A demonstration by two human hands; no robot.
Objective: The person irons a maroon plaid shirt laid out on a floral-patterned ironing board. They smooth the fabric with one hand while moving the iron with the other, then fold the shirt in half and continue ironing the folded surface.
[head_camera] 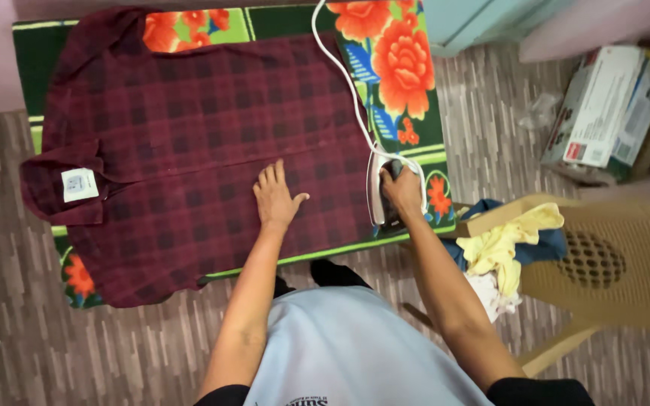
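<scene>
Over on the left, the shirt (189, 143) lies spread flat, collar and white label to the left, hem to the right, covering most of the flowered mat (408, 83) on the floor. The cloth looks fairly smooth across its middle, so by my reckoning a good part of the pressing is done, though the far sleeve up at the left edge sits bunched and the near edge curls a little, so those look left to do. Moving right, the left hand (274, 199) rests palm down on the shirt's near right part, fingers (271, 174) stretched out flat and slightly spread, thumb out to the right, gripping nothing, just pinning the fabric. Further right, the right hand (402, 189) is wrapped closed around the handle of the iron (380, 194), which stands just off the shirt's right edge on the mat, its white cord (347, 75) running away to the far side. Right again, a tan chair (603, 259) carries a heap of clothes (509, 244), and a box (607, 105) sits far right.
</scene>
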